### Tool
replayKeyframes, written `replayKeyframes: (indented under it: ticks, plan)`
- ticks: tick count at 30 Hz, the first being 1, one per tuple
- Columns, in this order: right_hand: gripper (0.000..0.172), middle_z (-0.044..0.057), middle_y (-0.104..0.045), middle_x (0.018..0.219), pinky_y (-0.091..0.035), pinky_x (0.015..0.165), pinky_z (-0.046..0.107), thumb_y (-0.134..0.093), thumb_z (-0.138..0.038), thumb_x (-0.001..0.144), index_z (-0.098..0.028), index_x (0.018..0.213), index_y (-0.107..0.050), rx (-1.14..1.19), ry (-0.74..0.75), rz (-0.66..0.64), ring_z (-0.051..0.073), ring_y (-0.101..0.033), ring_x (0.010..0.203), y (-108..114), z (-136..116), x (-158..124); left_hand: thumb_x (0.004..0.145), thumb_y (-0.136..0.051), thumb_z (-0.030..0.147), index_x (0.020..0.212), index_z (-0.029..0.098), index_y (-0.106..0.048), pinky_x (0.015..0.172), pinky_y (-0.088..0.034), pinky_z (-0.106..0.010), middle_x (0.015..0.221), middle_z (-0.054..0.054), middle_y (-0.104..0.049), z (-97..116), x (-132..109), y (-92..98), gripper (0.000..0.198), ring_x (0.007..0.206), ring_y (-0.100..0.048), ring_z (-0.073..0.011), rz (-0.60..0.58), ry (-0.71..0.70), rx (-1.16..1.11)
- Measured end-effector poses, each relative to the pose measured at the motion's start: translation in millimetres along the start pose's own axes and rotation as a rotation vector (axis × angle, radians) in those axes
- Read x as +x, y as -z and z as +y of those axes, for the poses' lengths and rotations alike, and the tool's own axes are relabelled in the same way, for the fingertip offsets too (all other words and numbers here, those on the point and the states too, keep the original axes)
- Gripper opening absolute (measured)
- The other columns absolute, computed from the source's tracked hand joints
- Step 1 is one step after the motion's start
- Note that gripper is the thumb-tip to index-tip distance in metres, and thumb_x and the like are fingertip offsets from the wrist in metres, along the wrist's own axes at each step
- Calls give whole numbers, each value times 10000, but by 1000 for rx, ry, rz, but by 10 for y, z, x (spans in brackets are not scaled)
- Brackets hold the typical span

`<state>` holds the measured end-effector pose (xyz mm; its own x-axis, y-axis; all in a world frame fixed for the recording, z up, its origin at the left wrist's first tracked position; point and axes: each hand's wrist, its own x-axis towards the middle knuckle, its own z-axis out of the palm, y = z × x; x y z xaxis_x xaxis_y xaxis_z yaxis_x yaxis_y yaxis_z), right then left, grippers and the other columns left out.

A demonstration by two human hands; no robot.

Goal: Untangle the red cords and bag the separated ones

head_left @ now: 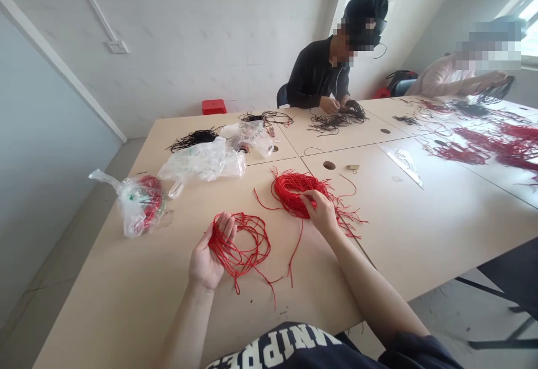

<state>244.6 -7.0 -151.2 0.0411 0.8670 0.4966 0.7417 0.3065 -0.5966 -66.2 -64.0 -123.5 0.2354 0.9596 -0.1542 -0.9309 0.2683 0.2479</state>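
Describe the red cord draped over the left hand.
The thin red cord looks like a soft, braided or twisted string, gathered in loose, uneven loops. It drapes across the fingers and open palm of the left hand, with a bunch at the fingers and wider loops spreading to the right. Loose ends hang down over the pale tabletop.

We wear a dark navy top (348, 352) at the bottom of the frame, with chunky white block lettering (273, 346) across the chest and a dark sleeve (416, 351) at lower right; our forearms (370, 285) and hands (205, 260) are bare.
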Motion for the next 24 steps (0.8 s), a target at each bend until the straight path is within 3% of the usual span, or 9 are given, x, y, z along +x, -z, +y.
replayKeyframes:
  ticks: [4,9,19,24]
  plan:
    - [239,56,-700,913,-527,732,320,-435,-368,954,-203,1026,-591,47,-35,-19,186,-667,807,47,20,-8,1011,-125,205,1245,124,-636,1029,-473,-348,1215,-139,-648,-78,-32,29,568,1167,-595,-212,-42,43,-51]
    - [277,65,-706,905,-518,819,349,-458,-360,945,-225,813,-660,58,51,-110,207,-647,874,77,-30,10,1008,-110,203,1223,135,-653,1027,-474,-341,1199,-134,-661,-126,-52,37,588,1150,-608,-208,-54,49,-73]
    - [254,94,-681,1114,-462,942,450,-553,-328,890,-231,1086,-681,-36,76,-145,269,-598,1047,-100,55,48,1008,-156,183,1269,146,-619,1041,-461,-333,1186,-110,-672,-26,-43,51,532,1145,-609,-197,-2,-58,-85]
    - [250,87,-699,1104,-489,927,407,-499,-328,923,-222,1016,-705,-52,61,-170,244,-626,1041,-127,92,58,1003,-163,167,1247,123,-634,1021,-483,-348,1186,-130,-665,-14,-42,32,532,1136,-615,-214,-5,-94,-62]
